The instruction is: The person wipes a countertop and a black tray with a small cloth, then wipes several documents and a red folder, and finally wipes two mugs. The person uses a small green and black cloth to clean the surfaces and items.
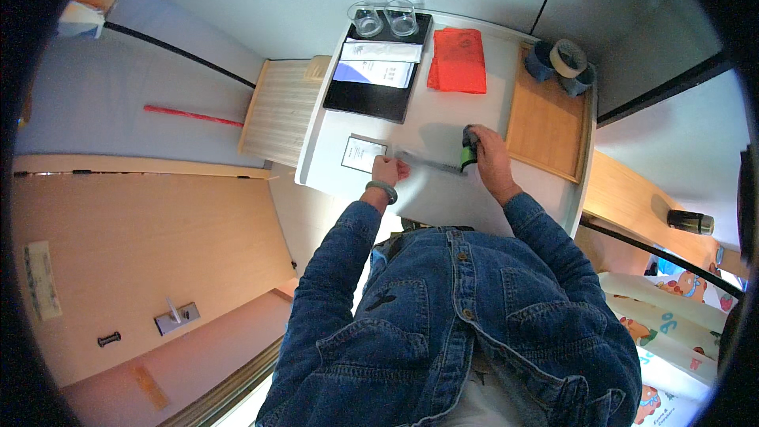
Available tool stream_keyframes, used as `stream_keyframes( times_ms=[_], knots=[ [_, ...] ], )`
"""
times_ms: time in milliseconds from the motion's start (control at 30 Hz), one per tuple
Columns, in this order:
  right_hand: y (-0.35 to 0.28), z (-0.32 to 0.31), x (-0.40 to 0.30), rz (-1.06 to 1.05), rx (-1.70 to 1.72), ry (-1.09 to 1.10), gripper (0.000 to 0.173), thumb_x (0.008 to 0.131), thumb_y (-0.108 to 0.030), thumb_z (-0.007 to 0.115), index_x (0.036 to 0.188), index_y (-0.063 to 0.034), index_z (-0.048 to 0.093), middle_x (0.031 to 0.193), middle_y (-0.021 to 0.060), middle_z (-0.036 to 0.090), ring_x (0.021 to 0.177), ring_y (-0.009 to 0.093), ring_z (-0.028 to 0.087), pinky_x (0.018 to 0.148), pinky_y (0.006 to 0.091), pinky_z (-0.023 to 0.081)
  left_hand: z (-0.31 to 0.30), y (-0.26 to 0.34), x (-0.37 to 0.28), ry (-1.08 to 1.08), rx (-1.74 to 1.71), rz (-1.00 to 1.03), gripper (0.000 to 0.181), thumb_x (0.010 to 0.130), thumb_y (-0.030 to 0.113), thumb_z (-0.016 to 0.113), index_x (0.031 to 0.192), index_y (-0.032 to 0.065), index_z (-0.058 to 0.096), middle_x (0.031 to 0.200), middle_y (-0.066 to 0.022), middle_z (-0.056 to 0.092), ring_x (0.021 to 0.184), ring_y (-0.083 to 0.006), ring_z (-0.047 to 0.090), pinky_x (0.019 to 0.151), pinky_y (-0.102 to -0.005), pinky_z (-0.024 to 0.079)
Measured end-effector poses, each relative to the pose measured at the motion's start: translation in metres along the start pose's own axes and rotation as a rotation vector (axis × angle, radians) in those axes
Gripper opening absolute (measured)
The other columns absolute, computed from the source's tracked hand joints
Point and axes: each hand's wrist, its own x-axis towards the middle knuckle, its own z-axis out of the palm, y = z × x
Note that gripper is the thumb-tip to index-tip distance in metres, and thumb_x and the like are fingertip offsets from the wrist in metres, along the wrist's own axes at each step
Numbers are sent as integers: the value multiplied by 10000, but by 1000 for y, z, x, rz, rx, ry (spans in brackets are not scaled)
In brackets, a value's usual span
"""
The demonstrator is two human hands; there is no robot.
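Note:
My left hand (390, 171) is at the near left of a white tabletop (379, 108), its fingers curled by one end of a thin clear packet or strip (436, 163). Beside it lies a small white printed card (363, 154) with a dark border. In my right hand (492, 160) is a small black-and-green object (468, 148), held upright near the strip's other end; its kind is unclear. Whether my left fingers pinch the strip cannot be told. Farther back lies a folded red cloth (458, 62).
A black tray (364, 101) at the back left bears two clear glasses (402, 19) and printed packets (373, 73). On the right, a wooden tray (548, 130) holds several cups (568, 58). A wooden cabinet top (281, 110) adjoins the left edge.

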Motion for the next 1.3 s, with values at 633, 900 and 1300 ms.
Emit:
stream_keyframes(
  times_ms=[633, 900, 1300],
  knots=[
    [2, 77, -14, -212, -369, -311, 415, 829, -82, 560, 1243, -114, 546, 1308, 105, 519, 1301, 296, 417, 1093, 454, 308, 28, 5, -63, -32, 1472, 769, 624, 891, 225, 578, 1438, 62, 326, 1515, -119, 295, 1410, -291, 257, 1125, -459, 256],
    [39, 52, -13, 47, -472, -100, 392, 858, -95, 499, 1246, -130, 542, 1336, 98, 509, 1303, 301, 406, 1097, 469, 289, 29, -3, -51, 111, 1450, 940, 447, 901, 189, 528, 1317, 52, 440, 1410, -132, 424, 1322, -288, 391, 1050, -442, 362],
    [39, 35, -39, -29, -376, -228, 444, 829, -32, 512, 1271, -72, 515, 1349, 136, 494, 1299, 337, 394, 1100, 467, 289, 33, 14, -28, 88, 1465, 980, 111, 845, 117, 502, 920, 80, 576, 942, -110, 611, 919, -278, 599, 785, -423, 464]
  ],
)
